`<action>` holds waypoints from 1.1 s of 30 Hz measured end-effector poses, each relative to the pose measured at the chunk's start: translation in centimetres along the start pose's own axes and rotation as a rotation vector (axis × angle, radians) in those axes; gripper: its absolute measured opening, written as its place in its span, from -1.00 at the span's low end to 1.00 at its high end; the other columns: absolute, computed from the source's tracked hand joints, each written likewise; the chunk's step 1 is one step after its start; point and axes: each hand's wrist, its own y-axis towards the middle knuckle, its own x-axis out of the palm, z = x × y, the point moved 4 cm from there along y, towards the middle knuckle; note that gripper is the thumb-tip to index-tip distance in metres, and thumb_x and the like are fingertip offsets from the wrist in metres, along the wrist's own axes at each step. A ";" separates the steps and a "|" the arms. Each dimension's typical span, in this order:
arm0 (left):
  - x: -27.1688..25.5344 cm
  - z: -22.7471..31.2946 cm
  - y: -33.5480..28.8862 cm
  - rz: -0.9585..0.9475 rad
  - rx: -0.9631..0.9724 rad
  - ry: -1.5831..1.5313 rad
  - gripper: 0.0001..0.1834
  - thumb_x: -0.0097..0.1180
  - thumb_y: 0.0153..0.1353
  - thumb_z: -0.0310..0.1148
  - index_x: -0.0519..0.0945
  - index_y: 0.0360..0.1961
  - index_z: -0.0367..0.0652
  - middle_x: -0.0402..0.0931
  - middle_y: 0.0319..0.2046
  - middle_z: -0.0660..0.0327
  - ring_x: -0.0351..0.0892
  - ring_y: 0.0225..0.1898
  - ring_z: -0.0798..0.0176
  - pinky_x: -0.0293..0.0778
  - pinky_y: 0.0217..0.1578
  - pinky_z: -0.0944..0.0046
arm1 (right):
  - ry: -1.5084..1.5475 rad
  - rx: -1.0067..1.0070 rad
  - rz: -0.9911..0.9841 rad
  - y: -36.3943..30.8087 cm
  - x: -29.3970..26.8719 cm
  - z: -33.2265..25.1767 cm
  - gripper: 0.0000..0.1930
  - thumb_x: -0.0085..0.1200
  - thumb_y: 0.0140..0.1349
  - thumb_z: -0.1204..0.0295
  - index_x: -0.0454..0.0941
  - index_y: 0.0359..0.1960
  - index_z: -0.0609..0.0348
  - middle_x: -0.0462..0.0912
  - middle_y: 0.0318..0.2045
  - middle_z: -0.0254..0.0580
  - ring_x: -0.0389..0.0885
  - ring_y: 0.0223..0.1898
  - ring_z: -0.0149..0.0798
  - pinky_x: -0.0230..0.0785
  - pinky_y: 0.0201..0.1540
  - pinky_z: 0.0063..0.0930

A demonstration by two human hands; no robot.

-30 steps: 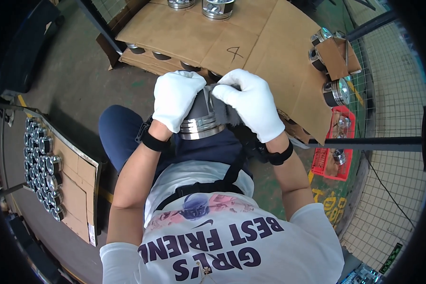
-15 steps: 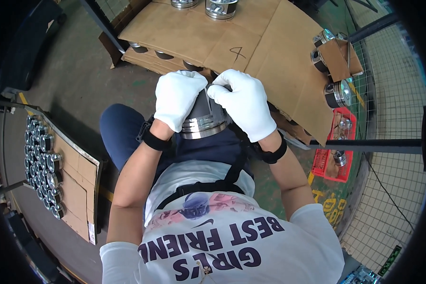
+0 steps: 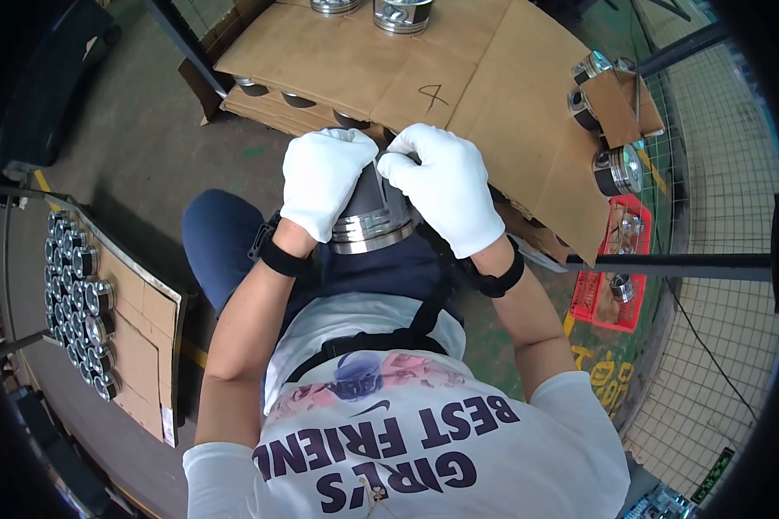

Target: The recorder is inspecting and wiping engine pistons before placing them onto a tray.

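Left hand (image 3: 326,177): gripping the piston (image 3: 365,201) from its left.
Right hand (image 3: 446,186): curling at piston's right; cannot tell what it's pinching.
Bracing: probably needing steadiness, level wrists.

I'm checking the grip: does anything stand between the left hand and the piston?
Only the white glove on the left hand visibly does; it appears to rest against the dark-sided piston. Part of that contact is hidden.

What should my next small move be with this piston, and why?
Perhaps steady the piston with your left hand and slide your right hand toward its silver bands: both hands' fingers curl near the dark end, leaving those bands largely uncovered.
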 end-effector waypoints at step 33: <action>-0.2 -0.7 -0.1 -0.011 -0.096 -0.065 -0.69 0.17 0.20 -0.36 0.63 -0.61 -0.34 0.55 -0.71 0.21 0.38 -0.63 0.51 0.37 -0.52 0.33 | 0.037 0.049 -0.115 0.5 -0.1 0.5 -0.85 0.28 0.06 0.35 0.69 -0.43 0.16 0.71 -0.45 -0.06 0.70 -0.38 -0.01 0.51 -0.26 -0.20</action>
